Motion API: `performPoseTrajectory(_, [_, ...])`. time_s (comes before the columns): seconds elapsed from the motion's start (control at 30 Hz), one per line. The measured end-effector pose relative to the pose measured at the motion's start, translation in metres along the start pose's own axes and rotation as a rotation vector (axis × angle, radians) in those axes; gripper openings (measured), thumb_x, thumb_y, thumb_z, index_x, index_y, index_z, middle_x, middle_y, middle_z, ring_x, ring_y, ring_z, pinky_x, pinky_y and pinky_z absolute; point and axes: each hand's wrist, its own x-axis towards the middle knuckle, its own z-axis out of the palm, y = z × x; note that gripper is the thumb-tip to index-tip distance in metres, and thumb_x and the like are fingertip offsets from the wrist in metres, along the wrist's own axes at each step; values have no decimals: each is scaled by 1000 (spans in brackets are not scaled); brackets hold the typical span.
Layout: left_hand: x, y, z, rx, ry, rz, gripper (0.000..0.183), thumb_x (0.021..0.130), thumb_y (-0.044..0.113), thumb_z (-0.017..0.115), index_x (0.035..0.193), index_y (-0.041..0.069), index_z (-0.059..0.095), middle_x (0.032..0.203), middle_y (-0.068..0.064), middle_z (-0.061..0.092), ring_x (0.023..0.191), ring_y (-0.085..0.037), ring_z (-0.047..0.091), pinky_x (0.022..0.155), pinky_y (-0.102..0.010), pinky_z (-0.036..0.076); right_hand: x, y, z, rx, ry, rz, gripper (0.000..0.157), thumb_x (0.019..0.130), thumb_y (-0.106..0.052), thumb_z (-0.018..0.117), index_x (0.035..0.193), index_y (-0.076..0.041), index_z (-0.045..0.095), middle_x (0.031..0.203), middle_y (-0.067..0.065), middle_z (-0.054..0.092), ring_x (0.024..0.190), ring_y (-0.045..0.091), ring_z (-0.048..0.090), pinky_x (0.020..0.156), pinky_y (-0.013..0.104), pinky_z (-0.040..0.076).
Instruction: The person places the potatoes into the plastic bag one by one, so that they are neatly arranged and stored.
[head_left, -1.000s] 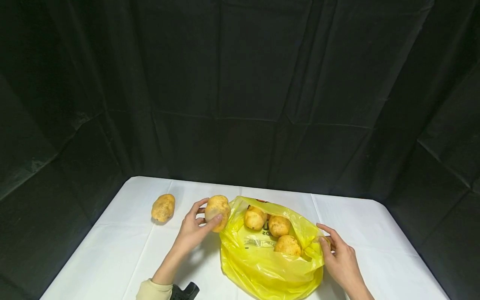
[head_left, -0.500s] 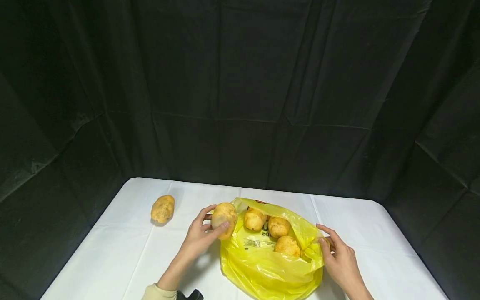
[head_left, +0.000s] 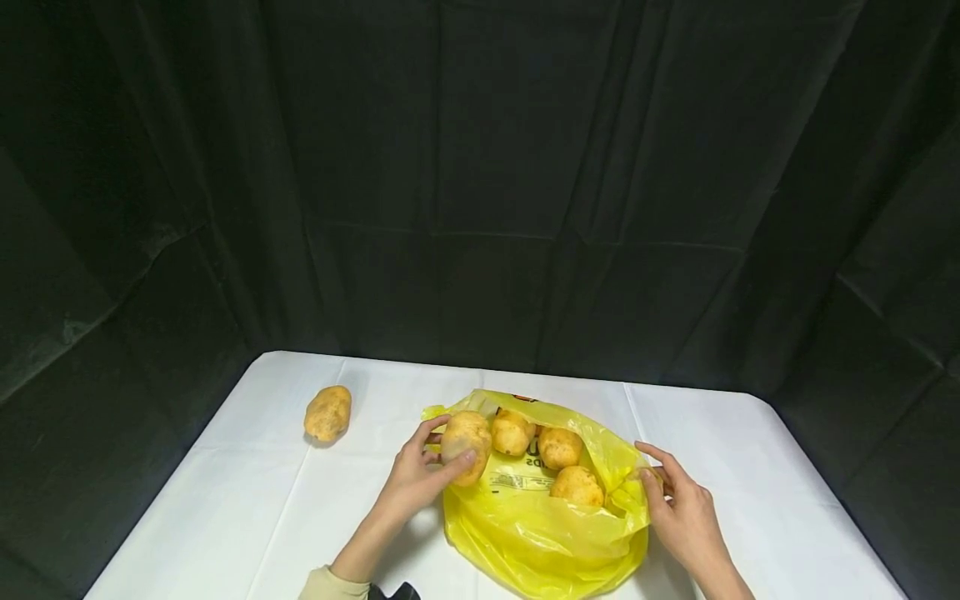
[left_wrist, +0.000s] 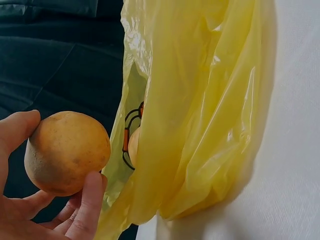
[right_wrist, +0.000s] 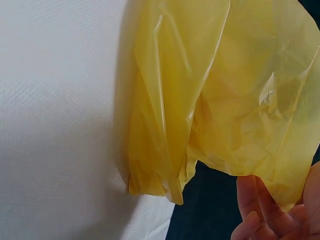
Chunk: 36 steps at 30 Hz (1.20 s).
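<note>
Here, the left hand (head_left: 420,477) pinches a potato (head_left: 468,446) at the left side of the yellow plastic bag (head_left: 540,546); a low, gentle release should suit. The right hand (head_left: 686,512) pinches its right rim (head_left: 633,483), best held taut. Three smaller-looking potatoes (head_left: 560,449) show inside; another potato (head_left: 327,413) lies far left on the desk (head_left: 217,508).

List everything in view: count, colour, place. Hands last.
Cloth-covered table: 1, white, foreground
Fabric backdrop: piece count unclear, black, behind and beside the table
Thin plastic bag: 1, translucent yellow, open on the table
Rounded bagged potatoes: 3 visible, yellow-brown, inside the bag
Rounded held potato: 1, yellow-brown, at the bag's mouth
Oblong loose potato: 1, yellow-brown, far left on the table
Unidentified object: 1, black, bottom edge, cut off
Sleeve: 1, beige, left forearm
Left hand: 1, bare, gripping the held potato
Right hand: 1, bare, pinching the bag's right edge
</note>
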Motion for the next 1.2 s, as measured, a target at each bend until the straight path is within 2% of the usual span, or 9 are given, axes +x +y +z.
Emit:
performPoseTrajectory(0.43, [1, 2, 18, -11, -69, 13, 70, 86, 40, 74, 142, 9, 44, 123, -16, 52, 94, -24, 58, 75, -34, 50, -3, 0, -2, 4, 50, -49, 35, 98, -3, 55, 132, -10, 56, 93, 12, 71, 70, 15, 65, 51, 24, 46])
performPoseTrajectory(0.73, [4, 1, 28, 2, -97, 15, 70, 86, 38, 74, 141, 7, 45, 119, -16, 53, 86, -22, 57, 71, -32, 50, -3, -1, -3, -2, 36, -27, 36, 98, -3, 55, 132, -10, 55, 96, 14, 71, 71, 15, 65, 53, 24, 47])
performPoseTrajectory(0.97, [5, 0, 35, 8, -114, 20, 72, 86, 38, 75, 141, 4, 44, 118, -16, 54, 85, -21, 57, 69, -32, 50, -2, -1, -3, 5, 37, -43, 35, 98, -3, 55, 132, -10, 55, 94, 12, 71, 66, 11, 62, 50, 24, 45])
performPoseTrajectory(1.2, [6, 1, 40, 7, -132, 4, 70, 85, 38, 75, 140, 6, 45, 115, -14, 56, 83, -20, 57, 67, -30, 49, -2, -2, -2, 6, 32, -33, 35, 98, -3, 55, 133, -10, 55, 95, 14, 71, 68, 14, 63, 51, 24, 46])
